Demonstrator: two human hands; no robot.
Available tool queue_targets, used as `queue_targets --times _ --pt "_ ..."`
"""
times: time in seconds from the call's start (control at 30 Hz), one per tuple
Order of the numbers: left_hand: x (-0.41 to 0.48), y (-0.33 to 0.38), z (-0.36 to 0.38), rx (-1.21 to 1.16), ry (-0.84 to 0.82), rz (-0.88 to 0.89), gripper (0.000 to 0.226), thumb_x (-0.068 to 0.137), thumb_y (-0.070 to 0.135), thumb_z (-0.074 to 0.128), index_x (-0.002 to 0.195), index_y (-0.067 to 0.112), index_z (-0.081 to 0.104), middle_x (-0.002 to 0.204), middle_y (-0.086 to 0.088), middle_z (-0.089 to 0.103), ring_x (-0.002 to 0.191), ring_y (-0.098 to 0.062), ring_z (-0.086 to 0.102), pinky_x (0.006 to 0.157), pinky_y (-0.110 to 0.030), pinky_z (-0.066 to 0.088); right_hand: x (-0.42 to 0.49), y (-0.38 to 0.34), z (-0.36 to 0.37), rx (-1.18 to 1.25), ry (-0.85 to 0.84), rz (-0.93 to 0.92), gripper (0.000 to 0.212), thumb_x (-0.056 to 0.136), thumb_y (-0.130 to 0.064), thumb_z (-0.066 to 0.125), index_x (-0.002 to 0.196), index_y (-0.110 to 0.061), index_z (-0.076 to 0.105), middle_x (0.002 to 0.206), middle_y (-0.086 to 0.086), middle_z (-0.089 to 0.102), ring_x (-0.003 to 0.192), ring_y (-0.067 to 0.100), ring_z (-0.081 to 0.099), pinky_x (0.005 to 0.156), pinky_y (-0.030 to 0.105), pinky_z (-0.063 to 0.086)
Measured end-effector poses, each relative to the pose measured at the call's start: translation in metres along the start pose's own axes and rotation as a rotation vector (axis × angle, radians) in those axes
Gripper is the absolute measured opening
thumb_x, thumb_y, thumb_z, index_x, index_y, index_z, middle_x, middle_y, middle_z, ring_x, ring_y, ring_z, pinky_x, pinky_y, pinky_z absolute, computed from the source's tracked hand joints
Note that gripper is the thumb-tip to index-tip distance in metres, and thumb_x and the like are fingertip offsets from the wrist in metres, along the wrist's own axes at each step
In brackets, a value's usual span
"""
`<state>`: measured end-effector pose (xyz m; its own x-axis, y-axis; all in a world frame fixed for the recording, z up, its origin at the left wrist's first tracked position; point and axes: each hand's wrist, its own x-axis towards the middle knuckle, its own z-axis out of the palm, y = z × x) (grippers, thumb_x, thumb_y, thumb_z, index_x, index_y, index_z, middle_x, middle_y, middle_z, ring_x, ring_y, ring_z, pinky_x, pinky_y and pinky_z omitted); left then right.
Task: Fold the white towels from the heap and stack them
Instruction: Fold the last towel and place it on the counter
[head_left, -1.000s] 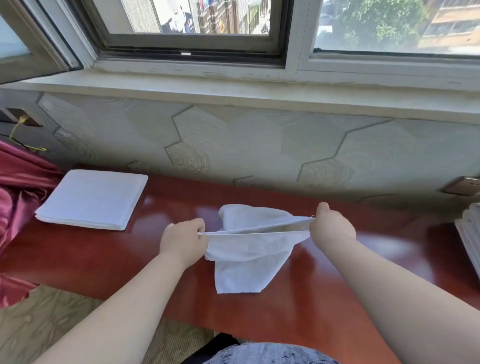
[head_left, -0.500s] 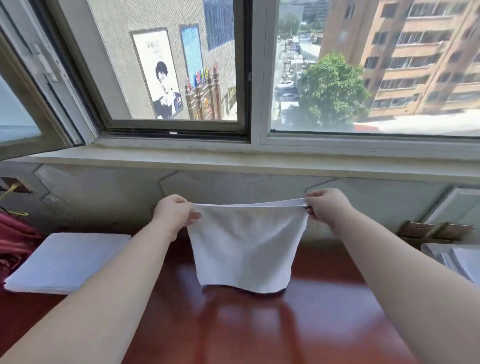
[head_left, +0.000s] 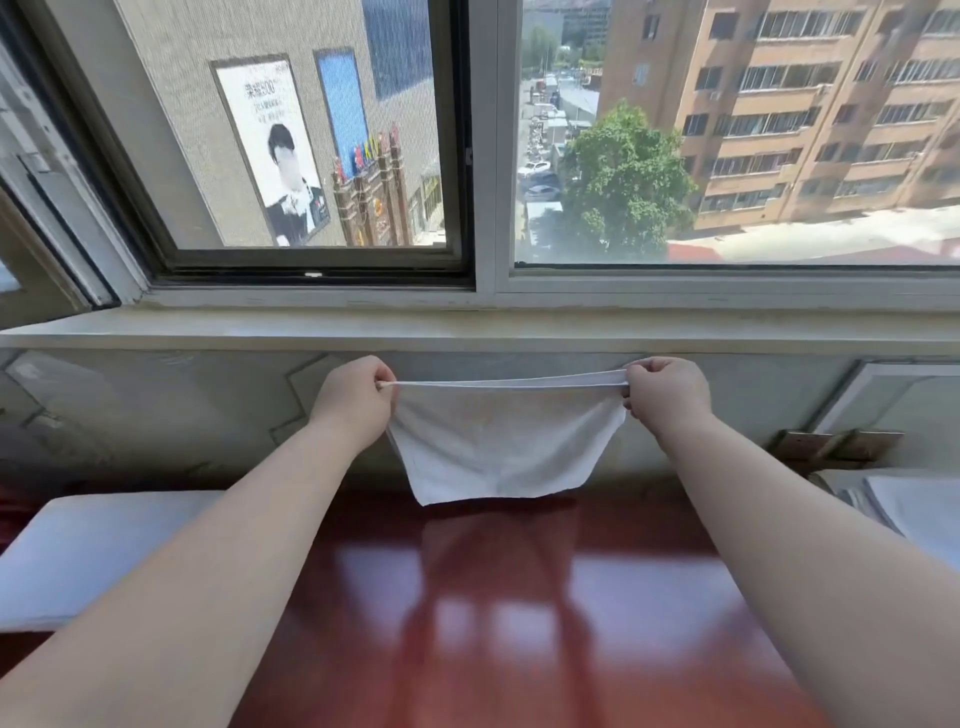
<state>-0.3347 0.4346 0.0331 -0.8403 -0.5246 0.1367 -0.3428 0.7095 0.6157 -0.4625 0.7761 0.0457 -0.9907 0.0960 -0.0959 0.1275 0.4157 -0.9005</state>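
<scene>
Head view, towel: the white towel (head_left: 498, 447) hangs in the air above the far part of the red table (head_left: 493, 623), and its lower edge is just over the wood without touching it
Head view, left hand: the left hand (head_left: 358, 400) pinches the upper left corner of the towel between thumb and curled fingers
Head view, right hand: the right hand (head_left: 665, 395) pinches the upper right corner in the same way
Head view, why held so: the hands are well apart, so the upper edge is tight and almost level; probably this takes out the creases before the towel is laid on the table for folding
Head view, folded stack: the folded stack (head_left: 93, 551) lies on the left side of the table, well apart from the hanging towel, which leaves the middle for folding
Head view, white pile: the white pile (head_left: 914, 509) is at the right edge of the table, partly cut off; it may be the heap, but this cannot be told
</scene>
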Motion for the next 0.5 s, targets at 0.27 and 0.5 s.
queue_targets --times 0.27,0.5 --pt "0.034 -0.005 0.023 0.178 -0.111 0.116 0.013 0.1 0.015 0.053 0.091 0.022 0.057 0.101 0.002 0.058 0.093 -0.023 0.056 0.081 -0.043 0.05 0.026 0.018 0.021 0.061 0.012 0.125 0.022 0.093 -0.014 0.047 0.098 -0.013 0.068 0.075 0.011 0.076 0.057 0.018 0.071 0.077 0.042 0.065" --pt "0.058 0.001 0.035 0.127 -0.023 0.183 0.013 0.101 0.014 0.054 0.095 0.023 0.062 0.101 0.003 0.057 0.088 -0.019 0.056 0.072 -0.032 0.042 0.042 0.019 0.029 0.08 0.063 0.055 0.025 0.086 -0.02 0.047 0.09 -0.02 0.071 0.068 -0.002 0.076 0.078 0.018 0.077 0.085 0.048 0.063"
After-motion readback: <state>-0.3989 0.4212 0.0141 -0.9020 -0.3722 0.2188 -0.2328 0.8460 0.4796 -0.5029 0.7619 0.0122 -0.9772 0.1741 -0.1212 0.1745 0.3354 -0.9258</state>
